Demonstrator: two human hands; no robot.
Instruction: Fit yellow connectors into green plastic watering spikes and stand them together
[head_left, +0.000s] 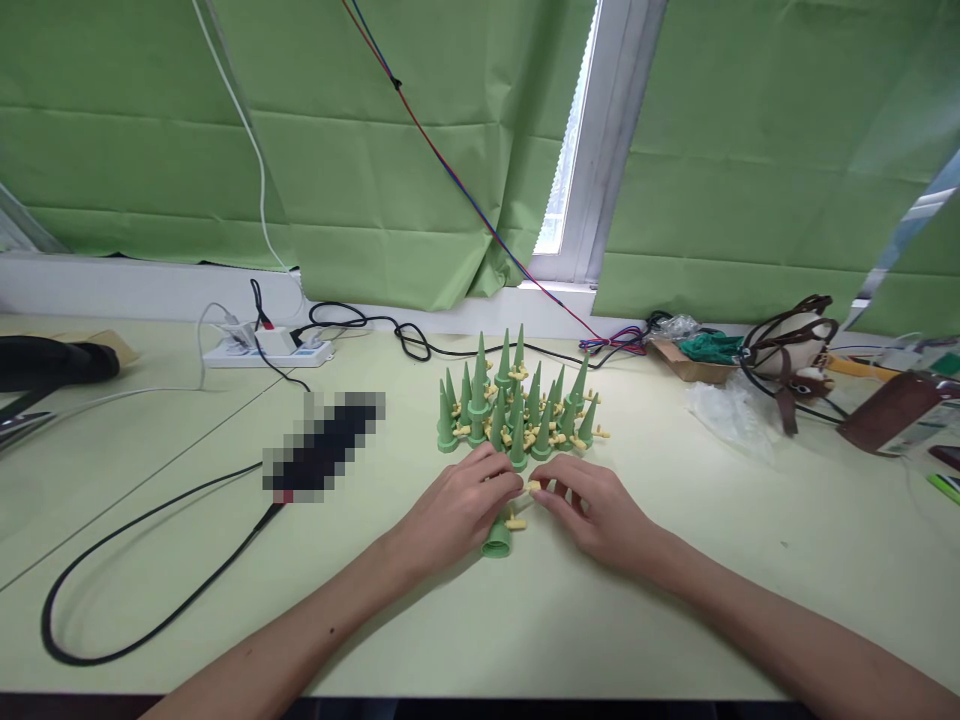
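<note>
My left hand (477,500) is closed around a green plastic cone (496,541) tipped on its side, its hollow round base toward me. A short yellow peg (516,523) sticks out of its side, close to the base. Between the thumb and fingertips of my right hand (585,503) is a small yellow piece (534,486), which meets the cone's side by my left fingertips. Just beyond both hands stands a tight cluster of upright green cones (517,440) with yellow pegs on their sides. The held cone's tip is hidden under my left hand.
On the left lie a blurred-out dark object (326,448) with a looping black cable (150,640) and, farther back, a white power strip (270,350). At right are a clear plastic bag (731,415), a cardboard box (690,362) and a reddish-brown bottle (889,412).
</note>
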